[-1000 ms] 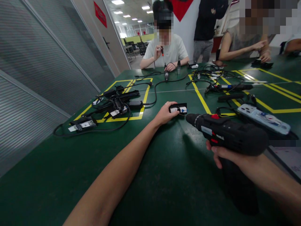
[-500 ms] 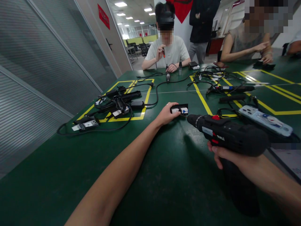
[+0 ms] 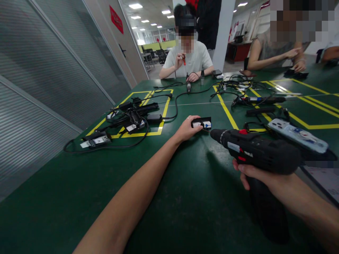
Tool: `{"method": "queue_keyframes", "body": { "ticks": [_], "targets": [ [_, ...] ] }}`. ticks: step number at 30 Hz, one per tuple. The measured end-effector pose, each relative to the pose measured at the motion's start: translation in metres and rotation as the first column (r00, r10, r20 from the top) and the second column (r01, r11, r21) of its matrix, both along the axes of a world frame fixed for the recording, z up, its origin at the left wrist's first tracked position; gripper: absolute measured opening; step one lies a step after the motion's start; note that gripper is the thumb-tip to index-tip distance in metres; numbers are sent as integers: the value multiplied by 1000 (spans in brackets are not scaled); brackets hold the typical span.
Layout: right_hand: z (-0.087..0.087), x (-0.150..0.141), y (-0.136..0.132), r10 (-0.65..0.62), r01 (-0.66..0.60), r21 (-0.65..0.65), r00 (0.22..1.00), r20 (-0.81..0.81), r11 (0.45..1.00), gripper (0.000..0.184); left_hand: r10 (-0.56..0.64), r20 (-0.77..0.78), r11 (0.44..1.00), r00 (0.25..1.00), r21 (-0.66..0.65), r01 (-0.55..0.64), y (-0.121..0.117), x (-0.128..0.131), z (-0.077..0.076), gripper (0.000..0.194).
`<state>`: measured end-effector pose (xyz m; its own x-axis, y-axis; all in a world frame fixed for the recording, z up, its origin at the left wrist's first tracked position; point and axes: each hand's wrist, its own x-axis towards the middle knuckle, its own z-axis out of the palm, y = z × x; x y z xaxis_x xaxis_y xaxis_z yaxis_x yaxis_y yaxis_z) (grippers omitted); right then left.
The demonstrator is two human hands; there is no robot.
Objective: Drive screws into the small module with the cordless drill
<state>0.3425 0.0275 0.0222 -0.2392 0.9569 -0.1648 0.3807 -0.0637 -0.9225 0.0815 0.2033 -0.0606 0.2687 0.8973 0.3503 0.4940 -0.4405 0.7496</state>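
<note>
Stretched forward over the green table, my left hand grips a small black casing with white and blue parts inside. Its thumb lies along the near side of the casing. My right hand is wrapped round the handle of a black cordless drill with red accents. The drill points left, its thin bit reaching to the casing near my left thumb. Whether the bit touches a screw is too small to tell.
Black devices and cables lie inside yellow tape at left. More cables and tools lie at right, near a phone in a light-blue case. Across the table a person holds a red-handled screwdriver; another person sits at right.
My hands, the casing and the drill hold nearly the same place. The standing person in black at the back has moved left behind the seated person.
</note>
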Motion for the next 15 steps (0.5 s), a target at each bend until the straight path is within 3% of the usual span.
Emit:
{"method": "queue_keyframes", "body": {
  "ticks": [4,10,15],
  "targets": [
    [-4,6,-1,33,-33,-84,999,-1,996,23,10,4,1000,1000,4,-10,-2,1,1,50],
    [4,5,-1,33,-36,58,998,45,998,24,19,-17,1000,1000,22,-19,-2,1,1,50],
    [11,2,-3,67,-68,48,998,20,997,25,-8,8,1000,1000,20,7,-3,1,0,51]
  ]
}}
